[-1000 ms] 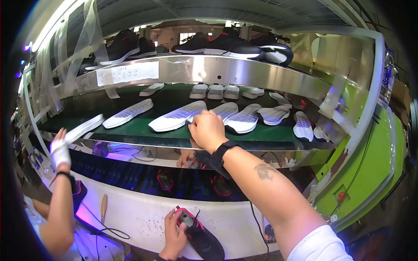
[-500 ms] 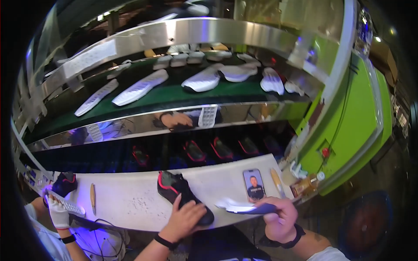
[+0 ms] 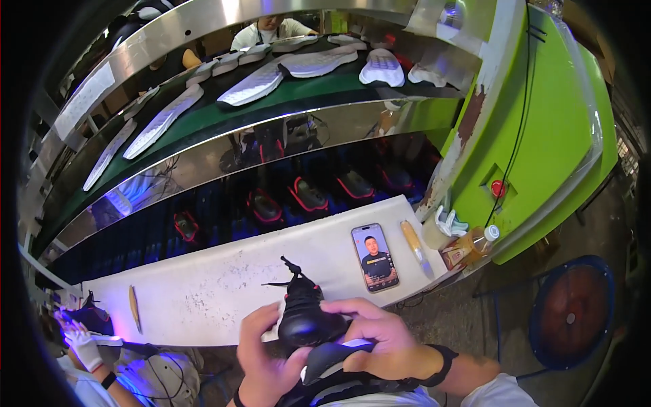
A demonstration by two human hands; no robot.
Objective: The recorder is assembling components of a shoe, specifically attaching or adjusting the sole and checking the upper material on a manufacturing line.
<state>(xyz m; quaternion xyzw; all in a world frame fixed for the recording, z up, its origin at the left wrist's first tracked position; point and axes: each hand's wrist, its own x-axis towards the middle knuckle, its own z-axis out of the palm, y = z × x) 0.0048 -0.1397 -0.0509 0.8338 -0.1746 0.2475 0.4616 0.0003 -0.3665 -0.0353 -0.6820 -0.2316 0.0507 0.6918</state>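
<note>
Close to me, at the near edge of the white bench [image 3: 203,298], is a black shoe upper [image 3: 308,315], its toe toward me and its laces pointing away. A sole [image 3: 336,358], white with a dark rim, lies against the toe. My left hand [image 3: 268,356] curls round the left side of the shoe, its thumb by the sole. With its fingers on the shoe's right side, my right hand [image 3: 386,339] pinches the sole under its thumb. My hands partly cover both the shoe and the sole.
A phone [image 3: 375,258] and a yellow-handled tool [image 3: 415,247] lie to the right, near a bottle [image 3: 471,245]. Behind, shoe uppers [image 3: 308,195] and white soles [image 3: 319,62] sit on two conveyor levels. A co-worker's gloved hand [image 3: 85,346] is at far left; a fan [image 3: 569,315] stands right.
The shoe has been turned toe toward me and drawn nearer. My right hand has brought the sole from the right to the toe, and both hands now grip there. The view has shifted.
</note>
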